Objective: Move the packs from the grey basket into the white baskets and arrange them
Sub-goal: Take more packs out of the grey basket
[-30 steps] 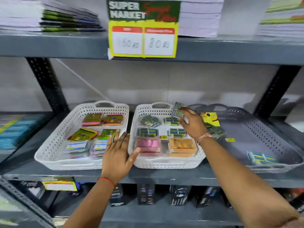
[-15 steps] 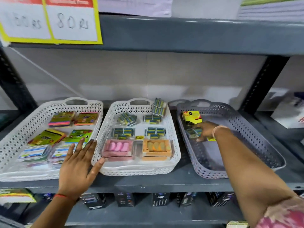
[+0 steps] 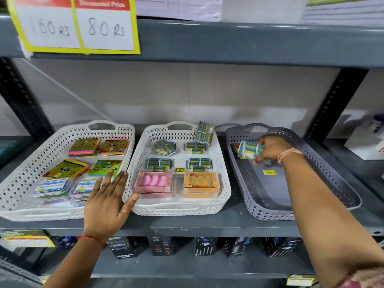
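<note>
White plastic baskets fill the left of a grey metal shelf (image 3: pixel 187 225), where a person restocks small packs. The left hand (image 3: pixel 108 201) lies flat and open, fingers spread, over the gap between the left white basket (image 3: pixel 18 183) and the middle white basket (image 3: pixel 225 183), holding nothing. Beyond its thumb, the middle basket carries rows of blue packs (image 3: pixel 199 162). Further right, the right hand (image 3: pixel 272 148) is closed around a blue pack (image 3: pixel 248 149) at the far end of the grey basket (image 3: pixel 332 175). The pick-up appears under way; next, the pack likely needs lifting clear of the rim and carrying left to join the blue rows.
</note>
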A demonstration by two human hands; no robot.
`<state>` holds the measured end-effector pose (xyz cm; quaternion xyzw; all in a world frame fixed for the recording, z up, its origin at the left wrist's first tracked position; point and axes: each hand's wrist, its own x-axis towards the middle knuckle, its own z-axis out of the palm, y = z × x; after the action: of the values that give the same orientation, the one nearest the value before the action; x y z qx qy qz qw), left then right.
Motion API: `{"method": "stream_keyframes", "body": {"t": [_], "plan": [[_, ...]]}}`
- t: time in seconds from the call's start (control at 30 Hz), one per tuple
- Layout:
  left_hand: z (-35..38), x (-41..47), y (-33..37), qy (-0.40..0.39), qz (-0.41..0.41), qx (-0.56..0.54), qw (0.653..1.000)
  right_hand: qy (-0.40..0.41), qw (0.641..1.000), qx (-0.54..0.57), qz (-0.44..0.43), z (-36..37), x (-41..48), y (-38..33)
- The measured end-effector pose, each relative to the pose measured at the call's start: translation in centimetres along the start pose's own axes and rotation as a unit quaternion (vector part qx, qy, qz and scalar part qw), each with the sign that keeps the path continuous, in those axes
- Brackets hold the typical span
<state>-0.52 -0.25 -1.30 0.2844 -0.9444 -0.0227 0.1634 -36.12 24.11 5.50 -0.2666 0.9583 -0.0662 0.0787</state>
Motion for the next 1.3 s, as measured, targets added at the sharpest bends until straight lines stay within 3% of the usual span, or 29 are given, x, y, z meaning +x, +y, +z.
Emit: {"method": "stream_keyframes", "body": {"t": [0.13, 0.27, 0.4, 0.53, 0.7, 0.87, 0.97, 1.1, 1.2, 1.3], "plan": [[0.0, 0.0, 0.0, -0.007, -0.004, -0.001, 1.0, 0.054, 0.993, 0.031, -0.102, -2.1, 0.1, -6.9], [0.0, 0.1, -0.3, -0.004, -0.003, -0.003, 1.0, -0.009, 0.973, 0.092, -0.21, 1.2, 0.5, -16.5], [0.0, 0.1, -0.3, -0.003, 0.001, -0.002, 1.0, -0.068, 0.967, 0.098, -0.224, 6.0, 1.2, -22.0], [0.0, 0.1, -0.2, -0.001, 0.0, -0.008, 1.0, -0.075, 0.968, 0.028, -0.238, 9.0, 1.9, -23.8], [0.2, 0.1, -0.1, -0.002, 0.004, -0.004, 1.0, -0.068, 0.966, 0.022, -0.248, 9.8, 2.0, -23.6], [0.1, -0.2, 0.0, 0.003, 0.006, -0.003, 1.0, -0.019, 0.966, 0.086, -0.244, 7.9, -0.2, -20.8], [-0.1, -0.2, 0.2, -0.001, 0.007, -0.013, 1.0, 0.043, 0.961, 0.152, -0.226, 6.3, -2.5, -15.3], [0.0, -0.1, 0.4, 0.0, 0.005, -0.028, 1.0, 0.121, 0.976, 0.108, -0.147, 4.0, -5.0, -4.7], [0.1, -0.1, 0.4, 0.001, 0.002, -0.032, 0.999, 0.022, 0.999, 0.013, -0.038, 2.3, -6.0, 2.1], [0.1, 0.0, 0.3, -0.004, 0.0, -0.032, 0.999, -0.12, 0.98, -0.137, 0.08, 2.1, -7.1, 6.0]]}}
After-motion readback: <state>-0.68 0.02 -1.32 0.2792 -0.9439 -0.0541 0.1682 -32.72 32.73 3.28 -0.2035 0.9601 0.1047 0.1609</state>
